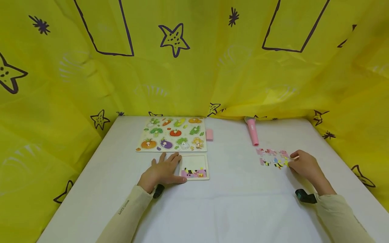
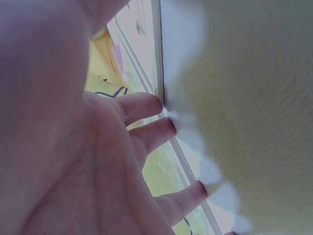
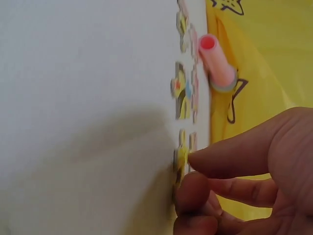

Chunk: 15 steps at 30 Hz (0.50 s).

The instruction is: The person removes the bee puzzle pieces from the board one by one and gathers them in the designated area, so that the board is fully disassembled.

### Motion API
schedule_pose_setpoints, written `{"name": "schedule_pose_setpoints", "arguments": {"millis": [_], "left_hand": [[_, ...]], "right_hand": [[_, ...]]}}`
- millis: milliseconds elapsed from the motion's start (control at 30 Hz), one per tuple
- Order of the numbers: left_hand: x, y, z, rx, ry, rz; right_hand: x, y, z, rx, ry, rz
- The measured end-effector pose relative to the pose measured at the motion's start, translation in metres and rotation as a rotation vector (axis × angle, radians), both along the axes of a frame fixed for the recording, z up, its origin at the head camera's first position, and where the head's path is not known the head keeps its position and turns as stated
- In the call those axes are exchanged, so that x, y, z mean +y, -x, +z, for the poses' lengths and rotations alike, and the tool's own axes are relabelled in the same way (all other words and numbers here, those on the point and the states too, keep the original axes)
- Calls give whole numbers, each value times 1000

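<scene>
My left hand (image 1: pixel 164 170) lies with its fingers spread along the left side of a small square puzzle frame (image 1: pixel 208 165), its thumb at the lower edge. A pink-and-yellow strip of fitted pieces (image 1: pixel 194 173) fills the lower part of that frame; the upper part shows a pale base. In the left wrist view, the fingertips (image 2: pixel 149 104) touch the edge of a board. At the right, my right hand (image 1: pixel 305 165) pinches a yellow puzzle piece (image 3: pixel 181 156) at its edge between thumb and forefinger. Other loose puzzle pieces (image 1: pixel 265 162) lie just left of this hand, in two rows.
Behind the small frame lies a wooden vegetable puzzle board (image 1: pixel 165 131) with a pink block (image 1: pixel 209 135) at its right edge. A pink toy microphone (image 1: pixel 253 131) lies behind the loose pieces. Yellow patterned cloth (image 1: pixel 194 74) hangs around the white table (image 1: pixel 237 209).
</scene>
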<state>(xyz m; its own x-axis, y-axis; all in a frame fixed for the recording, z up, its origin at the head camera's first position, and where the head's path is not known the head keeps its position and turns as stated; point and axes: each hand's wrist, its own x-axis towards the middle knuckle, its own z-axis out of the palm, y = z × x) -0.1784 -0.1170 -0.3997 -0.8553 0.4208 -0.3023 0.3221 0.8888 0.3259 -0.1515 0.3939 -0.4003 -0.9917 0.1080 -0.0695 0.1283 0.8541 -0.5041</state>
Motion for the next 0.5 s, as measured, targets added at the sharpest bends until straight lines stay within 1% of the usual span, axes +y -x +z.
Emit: {"name": "schedule_pose_setpoints", "arguments": {"millis": [100,200,400,500], "left_hand": [[-1,0,-1,2,-4,1],[-1,1,-2,8,-5,0],[-1,0,-3,8,-11,0],[-1,0,-3,12,-7,1]], "right_hand": [[-11,3,1,59,-3,5],[-27,7,2,105,23,12],[-63,11,6,179,94,85],[-82,14,10,205,153,127]]}}
